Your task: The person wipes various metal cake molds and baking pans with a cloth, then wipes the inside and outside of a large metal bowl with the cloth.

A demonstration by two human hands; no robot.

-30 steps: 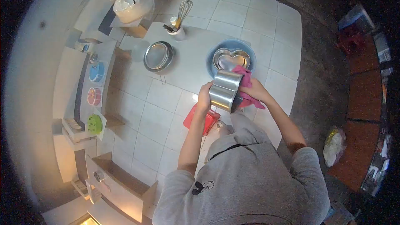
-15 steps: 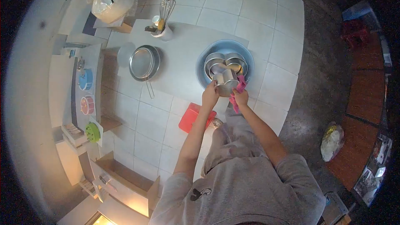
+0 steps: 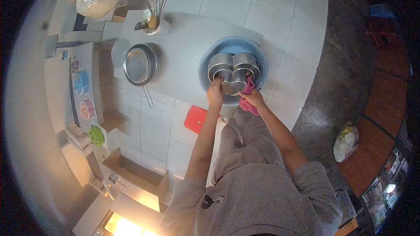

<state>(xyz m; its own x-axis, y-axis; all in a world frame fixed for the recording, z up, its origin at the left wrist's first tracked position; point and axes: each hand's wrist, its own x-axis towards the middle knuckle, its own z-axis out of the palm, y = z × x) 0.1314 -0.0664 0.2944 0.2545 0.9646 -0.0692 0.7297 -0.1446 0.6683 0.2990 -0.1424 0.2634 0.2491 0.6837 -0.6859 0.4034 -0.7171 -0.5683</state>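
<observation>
Holding the heart-shaped tin point(image 3: 234, 88) over the blue basin point(image 3: 202, 71), just right of frame centre, by its left side in the left hand point(image 3: 215, 95) and, along with the pink cloth point(image 3: 248, 106), by its right side in the right hand point(image 3: 254, 98), well apart from the round pans point(image 3: 137, 65)

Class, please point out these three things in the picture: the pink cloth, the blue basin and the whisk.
Pink cloth point(image 3: 248, 105): head view, on its lower, hanging part.
Blue basin point(image 3: 234, 45): head view, on its bare far wall.
Whisk point(image 3: 157, 3): head view, on its wires.
</observation>
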